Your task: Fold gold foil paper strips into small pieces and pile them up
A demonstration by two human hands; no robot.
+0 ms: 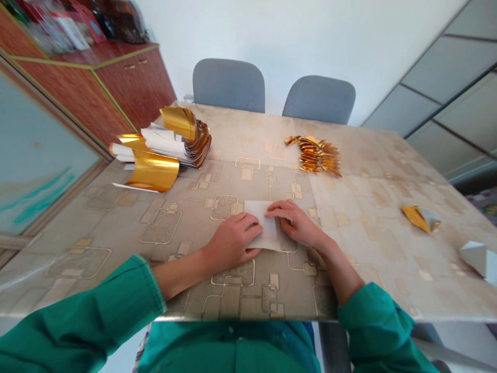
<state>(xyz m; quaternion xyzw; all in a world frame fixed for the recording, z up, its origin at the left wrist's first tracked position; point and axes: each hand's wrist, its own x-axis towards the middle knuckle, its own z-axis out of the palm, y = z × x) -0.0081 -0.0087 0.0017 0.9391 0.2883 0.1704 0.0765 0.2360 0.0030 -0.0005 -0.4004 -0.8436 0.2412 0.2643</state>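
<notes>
A small white sheet of paper (267, 235) lies on the patterned tablecloth in front of me. My left hand (236, 235) has its curled fingers on the left side of the sheet, the thumb by the lower edge. At the sheet's upper right edge, my right hand (293, 220) holds it with bent fingers; the fingertips touch the paper. The underside of the sheet is hidden. To the left stands a curled stack of gold-and-white paper sheets (180, 124), with loose gold sheets (155, 168) in front of it.
Folded gold paper pieces (320, 155) sit in a row toward the back right. A gold-and-white folded piece (419, 218) and a white folded piece (479, 259) lie at the right. Two grey chairs (229, 85) stand behind the table (373, 181); a wooden cabinet (128, 88) is at left.
</notes>
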